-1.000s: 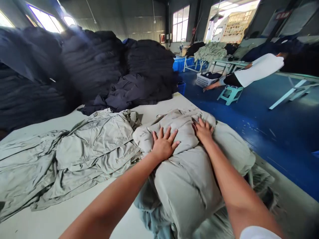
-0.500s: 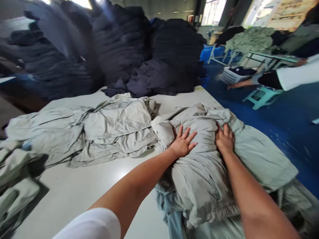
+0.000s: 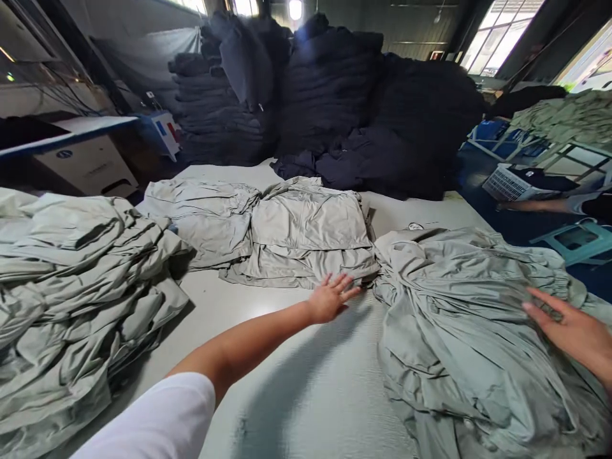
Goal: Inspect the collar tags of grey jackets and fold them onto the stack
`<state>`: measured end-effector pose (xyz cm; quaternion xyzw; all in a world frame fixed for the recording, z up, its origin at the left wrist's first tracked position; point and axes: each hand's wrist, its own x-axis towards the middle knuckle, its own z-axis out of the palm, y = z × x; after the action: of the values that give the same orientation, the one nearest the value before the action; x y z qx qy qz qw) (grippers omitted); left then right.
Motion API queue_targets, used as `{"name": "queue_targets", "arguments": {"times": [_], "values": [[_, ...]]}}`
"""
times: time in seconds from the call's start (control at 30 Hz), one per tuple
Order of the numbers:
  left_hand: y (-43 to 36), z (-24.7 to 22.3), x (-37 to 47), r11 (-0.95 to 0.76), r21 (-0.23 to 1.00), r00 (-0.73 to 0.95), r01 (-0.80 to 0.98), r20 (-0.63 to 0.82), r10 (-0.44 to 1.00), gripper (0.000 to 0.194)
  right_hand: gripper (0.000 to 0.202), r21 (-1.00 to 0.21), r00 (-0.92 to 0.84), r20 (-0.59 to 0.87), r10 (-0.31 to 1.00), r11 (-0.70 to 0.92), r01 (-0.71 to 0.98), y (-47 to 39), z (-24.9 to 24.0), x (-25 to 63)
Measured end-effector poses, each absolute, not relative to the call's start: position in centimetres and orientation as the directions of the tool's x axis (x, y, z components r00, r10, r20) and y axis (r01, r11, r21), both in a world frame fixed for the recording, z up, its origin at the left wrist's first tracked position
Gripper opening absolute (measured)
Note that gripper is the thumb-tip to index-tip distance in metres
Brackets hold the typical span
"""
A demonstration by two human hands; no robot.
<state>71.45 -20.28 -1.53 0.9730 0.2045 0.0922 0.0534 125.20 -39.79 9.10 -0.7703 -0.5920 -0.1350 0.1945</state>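
My left hand is held over the white table, fingers spread and nothing in them. Just beyond it lies a flat stack of pale grey-green garments. To the right, a rumpled heap of the same pale garments spreads over the table. My right hand is at that heap's right side, thumb and fingers apart, holding nothing; whether it touches the cloth I cannot tell. A larger pile of pale garments fills the left side.
Tall stacks of dark garments rise behind the table's far edge. On the right are a white basket, a teal stool and another person's arm. A white box stands at the back left.
Both hands have come off the pale garments they were pressing; the left moved left over the table, the right moved right. My view has turned left, bringing in more of the left pile.
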Motion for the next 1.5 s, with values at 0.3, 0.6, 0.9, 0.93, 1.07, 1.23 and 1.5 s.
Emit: {"name": "queue_targets", "arguments": {"times": [0.3, 0.6, 0.9, 0.93, 1.07, 1.23, 1.5], "values": [[-11.4, -6.1, 52.0, -0.694, 0.252, 0.661, 0.675, 0.212, 0.72, 0.06, 0.049, -0.164, -0.048, 0.127, 0.991, 0.069, 0.984, -18.0, 9.8, 92.7], [-1.4, -7.6, 47.6, -0.629, 0.312, 0.533, 0.712, 0.343, 0.773, 0.05, 0.062, -0.159, 0.142, 0.002, 0.99, -0.14, 0.977, -6.5, -0.6, 82.3], [3.4, -11.3, 49.2, -0.455, 0.523, 0.319, 0.721, 0.334, 0.887, 0.061, 0.08, -0.371, 0.088, 0.017, 0.996, -0.075, 0.925, -5.9, -5.9, 85.9], [3.3, -11.7, 49.3, -0.433, 0.55, 0.285, 0.714, 0.336, 0.897, 0.06, 0.083, -0.4, 0.075, 0.022, 0.997, -0.06, 0.915, -5.9, -6.4, 86.2], [3.1, -11.9, 49.8, -0.349, 0.625, 0.182, 0.698, 0.317, 0.931, 0.05, 0.076, -0.443, 0.079, 0.035, 0.996, -0.056, 0.895, -5.6, -8.0, 86.4], [3.6, -9.8, 50.2, -0.251, 0.649, 0.138, 0.718, 0.22, 0.966, 0.039, 0.067, -0.434, 0.155, 0.02, 0.988, -0.131, 0.892, -4.7, -7.8, 85.3], [0.9, -3.5, 48.2, -0.331, 0.656, 0.128, 0.678, 0.338, 0.932, 0.029, 0.058, -0.427, 0.146, 0.173, 0.974, -0.059, 0.902, -8.7, -2.9, 83.2]]}}
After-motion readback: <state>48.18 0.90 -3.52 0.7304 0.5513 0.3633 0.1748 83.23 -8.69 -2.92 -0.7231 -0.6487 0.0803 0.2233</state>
